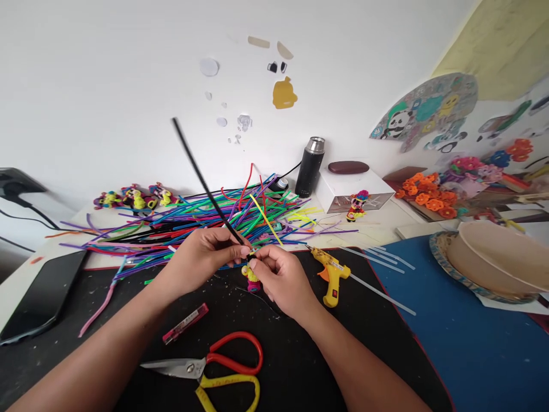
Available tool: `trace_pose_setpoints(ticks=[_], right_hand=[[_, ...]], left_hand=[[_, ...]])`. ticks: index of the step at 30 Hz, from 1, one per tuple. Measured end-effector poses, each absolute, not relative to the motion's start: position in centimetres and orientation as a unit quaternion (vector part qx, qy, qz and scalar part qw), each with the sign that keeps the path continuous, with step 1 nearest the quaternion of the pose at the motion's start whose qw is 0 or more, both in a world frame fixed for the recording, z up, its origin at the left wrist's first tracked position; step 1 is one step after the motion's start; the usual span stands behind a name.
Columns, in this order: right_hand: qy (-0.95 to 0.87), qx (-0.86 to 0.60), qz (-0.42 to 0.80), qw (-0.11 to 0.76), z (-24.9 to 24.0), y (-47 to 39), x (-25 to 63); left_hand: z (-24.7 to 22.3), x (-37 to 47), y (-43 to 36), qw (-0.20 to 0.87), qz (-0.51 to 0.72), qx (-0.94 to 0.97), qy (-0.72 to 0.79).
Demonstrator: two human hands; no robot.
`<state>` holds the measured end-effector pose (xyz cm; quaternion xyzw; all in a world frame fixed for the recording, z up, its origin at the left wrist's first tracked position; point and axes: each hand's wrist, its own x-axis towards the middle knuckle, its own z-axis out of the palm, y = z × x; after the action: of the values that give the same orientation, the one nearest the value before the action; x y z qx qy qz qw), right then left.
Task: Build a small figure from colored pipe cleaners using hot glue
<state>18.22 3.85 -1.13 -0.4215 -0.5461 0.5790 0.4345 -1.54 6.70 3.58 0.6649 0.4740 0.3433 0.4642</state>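
Between finger and thumb, my left hand pinches a black pipe cleaner low down; its long free end slants up to the left. My right hand is closed on a small pipe-cleaner figure in yellow and magenta, partly hidden by the fingers. Where the black stem meets the figure, the fingertips of both hands come together. Closest to the hands on the black mat are a pair of scissors with red and yellow handles, a red box-like piece and a yellow hot glue gun.
Behind the hands lies a heap of coloured pipe cleaners. Several finished figures sit at back left, another figure before a white box. A black flask, glue sticks, a phone and a bowl stand around.
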Motion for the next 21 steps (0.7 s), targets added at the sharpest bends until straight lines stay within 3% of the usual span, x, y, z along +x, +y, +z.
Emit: trace_pose_setpoints(ticks=[12,21], right_hand=[[-0.465,-0.377,0.64,0.482,-0.8,4.11,18.21],[-0.449,-0.406,0.623,0.496,-0.89,4.31,18.24]], left_hand=[[2.82,-0.69,6.99,0.558,0.418,0.549,0.461],[2.9,-0.96,7.04,0.573,0.367,0.584,0.443]])
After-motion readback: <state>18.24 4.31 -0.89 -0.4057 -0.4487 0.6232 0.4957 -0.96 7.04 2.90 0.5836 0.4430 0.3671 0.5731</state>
